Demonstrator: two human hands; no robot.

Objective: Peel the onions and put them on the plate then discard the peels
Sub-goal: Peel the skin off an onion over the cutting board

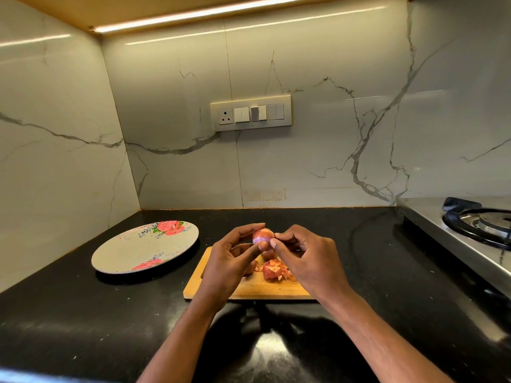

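Note:
My left hand [235,254] grips a small red onion [261,235] above the wooden cutting board [249,291], its fingers curled round it. My right hand [301,254] pinches the onion's skin at its right side with thumb and fingertips. The onion shows a pale purple band where skin is off. On the board under my hands lie another onion [269,272] with loose peels [282,268] and a further onion [250,268], partly hidden by my left hand. A round grey plate with red roses [143,248] lies to the left of the board with nothing on it.
Everything rests on a black countertop [373,258] in a corner of white marble walls. A steel gas hob with a black burner ring [481,225] sits at the right edge. A switch and socket panel [250,113] is on the back wall.

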